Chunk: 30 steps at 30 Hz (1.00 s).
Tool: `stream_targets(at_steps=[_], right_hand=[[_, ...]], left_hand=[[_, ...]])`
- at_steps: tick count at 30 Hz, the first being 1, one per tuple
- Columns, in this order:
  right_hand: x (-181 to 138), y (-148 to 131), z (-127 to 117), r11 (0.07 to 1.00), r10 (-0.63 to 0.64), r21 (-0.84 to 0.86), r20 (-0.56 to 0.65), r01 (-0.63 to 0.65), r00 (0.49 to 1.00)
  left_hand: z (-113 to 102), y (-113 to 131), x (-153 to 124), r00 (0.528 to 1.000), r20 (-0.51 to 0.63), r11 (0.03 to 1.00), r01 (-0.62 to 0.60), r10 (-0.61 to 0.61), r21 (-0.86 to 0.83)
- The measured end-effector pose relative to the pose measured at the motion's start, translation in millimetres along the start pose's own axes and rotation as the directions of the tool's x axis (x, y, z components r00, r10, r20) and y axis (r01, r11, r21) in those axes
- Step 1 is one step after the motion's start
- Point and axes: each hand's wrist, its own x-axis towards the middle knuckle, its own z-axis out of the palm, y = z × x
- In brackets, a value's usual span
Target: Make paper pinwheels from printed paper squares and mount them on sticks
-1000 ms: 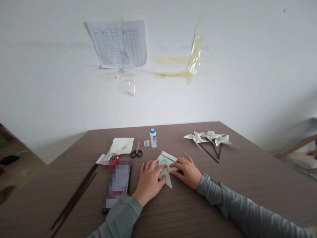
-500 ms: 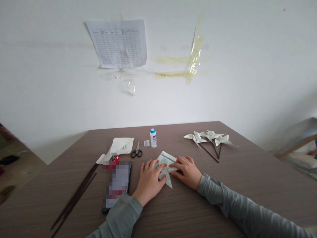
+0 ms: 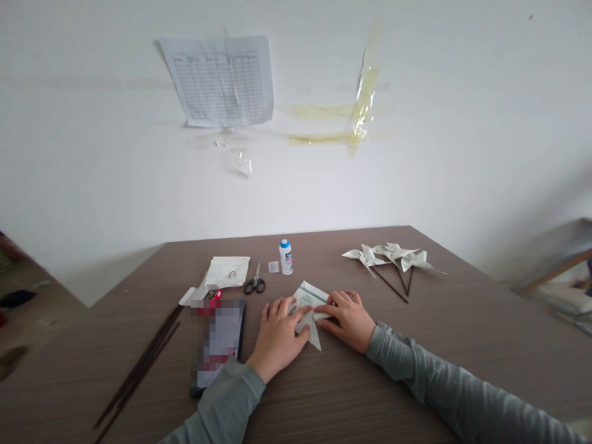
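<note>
A partly folded paper pinwheel, pale with printed lines and a green stripe, lies on the table between my hands. My left hand holds its left side, thumb near the lower flap and fingertips on the paper. From the right, my right hand grips the other side, with thumb and fingers at the folded flap near the middle. Parts of the paper are hidden under the fingers of both hands. Just beyond the paper stands a white glue bottle with a blue cap.
Black-handled scissors, a small clear box and a stack of paper squares lie behind my left hand. A phone and dark sticks are at left. Finished pinwheels on sticks lie at the back right.
</note>
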Motion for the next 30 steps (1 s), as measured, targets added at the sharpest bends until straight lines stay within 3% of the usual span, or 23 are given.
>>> stream_targets(at_steps=[11,15,20,26,30], right_hand=[[-1,7,-2,0.98,0.051,0.192,-0.012,-0.048,0.999],[0,10,0,0.968,0.033,0.25,-0.095,-0.008,0.995],[5,15,-3,0.974,-0.005,0.223,-0.18,0.046,0.984],[6,19,-8,0.984,-0.041,0.168,-0.074,0.053,0.996],[4,19,-4,0.991,-0.049,0.125,-0.014,0.05,0.999]], left_hand=[[13,-22,3,0.999,-0.04,0.995,-0.004,0.0,-0.1],[13,-30,5,0.996,-0.091,0.989,-0.037,0.024,-0.141],[9,-35,7,0.997,-0.076,0.989,-0.037,0.027,-0.145],[2,-34,8,1.0,-0.001,0.99,0.021,-0.022,-0.139],[1,-35,7,0.999,-0.021,0.987,0.022,-0.026,-0.159]])
